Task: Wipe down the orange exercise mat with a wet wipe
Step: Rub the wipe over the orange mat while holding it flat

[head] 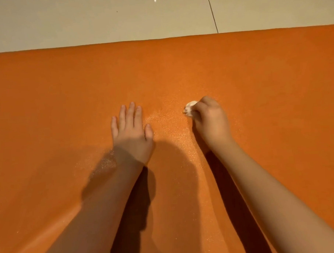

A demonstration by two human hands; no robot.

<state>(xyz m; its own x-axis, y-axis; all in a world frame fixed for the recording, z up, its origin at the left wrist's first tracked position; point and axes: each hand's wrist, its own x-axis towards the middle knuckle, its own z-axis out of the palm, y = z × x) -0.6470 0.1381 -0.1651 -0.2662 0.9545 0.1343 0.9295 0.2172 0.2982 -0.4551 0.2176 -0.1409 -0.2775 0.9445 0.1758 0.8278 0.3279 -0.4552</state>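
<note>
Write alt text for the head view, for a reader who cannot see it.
The right hand presses a balled white wipe on an orange mat, while the left hand lies flat, fingers spread, beside it. Pale floor tiles show beyond the mat's far edge.

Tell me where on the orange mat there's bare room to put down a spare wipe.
The orange mat lies bare between both hands and its far edge by the tiled floor, and out to either side. It is crowded only mid-mat, where the left hand lies flat and the right hand clutches the wet wipe.
</note>
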